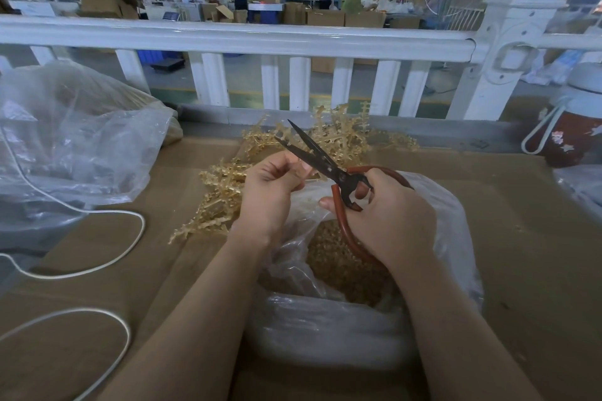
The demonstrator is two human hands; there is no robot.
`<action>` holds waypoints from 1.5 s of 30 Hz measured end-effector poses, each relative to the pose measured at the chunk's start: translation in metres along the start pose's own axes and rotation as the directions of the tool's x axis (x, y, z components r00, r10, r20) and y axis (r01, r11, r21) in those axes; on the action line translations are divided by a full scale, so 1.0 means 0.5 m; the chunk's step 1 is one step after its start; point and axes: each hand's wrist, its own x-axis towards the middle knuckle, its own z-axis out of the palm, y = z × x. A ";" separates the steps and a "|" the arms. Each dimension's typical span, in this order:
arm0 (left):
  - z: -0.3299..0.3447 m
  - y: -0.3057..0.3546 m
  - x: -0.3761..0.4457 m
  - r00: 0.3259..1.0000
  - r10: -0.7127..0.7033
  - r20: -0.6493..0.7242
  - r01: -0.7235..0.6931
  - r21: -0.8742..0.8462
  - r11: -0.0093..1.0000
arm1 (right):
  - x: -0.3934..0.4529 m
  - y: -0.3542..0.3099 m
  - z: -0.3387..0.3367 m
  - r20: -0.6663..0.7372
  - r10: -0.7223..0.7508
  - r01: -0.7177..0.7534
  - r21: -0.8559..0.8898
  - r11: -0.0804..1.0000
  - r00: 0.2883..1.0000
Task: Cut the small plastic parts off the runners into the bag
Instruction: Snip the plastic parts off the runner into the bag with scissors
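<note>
Head view. We recorded the right hand [387,215] holding the scissors [329,169] by their red-brown loop handles, its fingers curled through and around the loops and the thumb lying along the nearer one. The dark blades stood parted and pointed up and away to the left. We saw the left hand [270,192] just beside the blades, its fingers [290,169] curled and pinching something pale at their tips, close against the pivot of the scissors; we could not tell whether this was a runner or a single part, as the fingers hid most of it. Both hands were held above the open mouth of the clear bag [342,329], which stood on the cardboard-covered table [521,254] directly before the person. Inside the bag lay a mass of small tan parts [345,270], below the right hand's fingers and apart from them. The heap of tan runners [221,192] lay on the table beyond and to the left of the left hand, reaching toward the white railing [228,39]. A second, larger clear bag [75,143] lay at far left, with a white cord [127,238] looping across the table near it. A red and white flask [573,127] stood at far right.
</note>
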 end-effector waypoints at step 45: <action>-0.013 -0.006 0.015 0.919 -0.359 -0.164 0.294 -0.323 0.900 | 0.003 0.003 0.015 0.153 0.000 0.001 -0.011 1.000 0.988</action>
